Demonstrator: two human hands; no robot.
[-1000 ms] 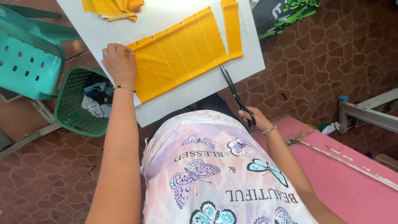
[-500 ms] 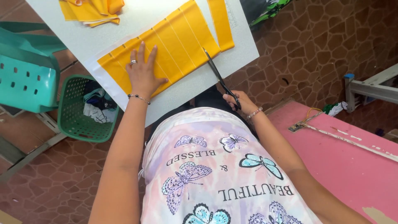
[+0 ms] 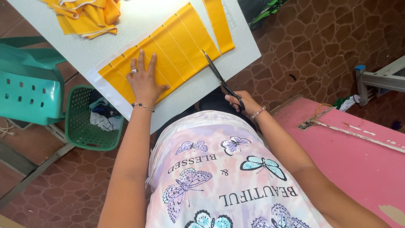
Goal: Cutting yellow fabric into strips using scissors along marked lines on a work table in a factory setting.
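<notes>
Item: yellow fabric panel [image 3: 168,59], marked with parallel pale lines, lying flat on the white worktop [image 3: 139,25].
Position: middle of the worktop, its near-left part under the left hand [image 3: 144,82].
Long axis: runs from near-left to far-right across the worktop; the marked lines cross it, dividing it into strips.
Left hand: fingers spread flat, pressing the panel down, gripping nothing.
Right hand [image 3: 244,103]: fingers closed through the handles of the black scissors [image 3: 221,79], at the near edge of the worktop.
Scissors: blades point far-left, tip at the panel's right end, roughly in line with the marked lines; whether the blades have entered the cloth cannot be told.
Done, as judged: one yellow strip [image 3: 219,25] lies apart, just right of the panel, so at least one cut looks finished.
Left, as judged: several marked strips are uncut.
Other stock: heap of yellow cloth [image 3: 86,14] at the far-left of the worktop.
Surroundings: green basket [image 3: 86,126] on the floor to the left.
</notes>
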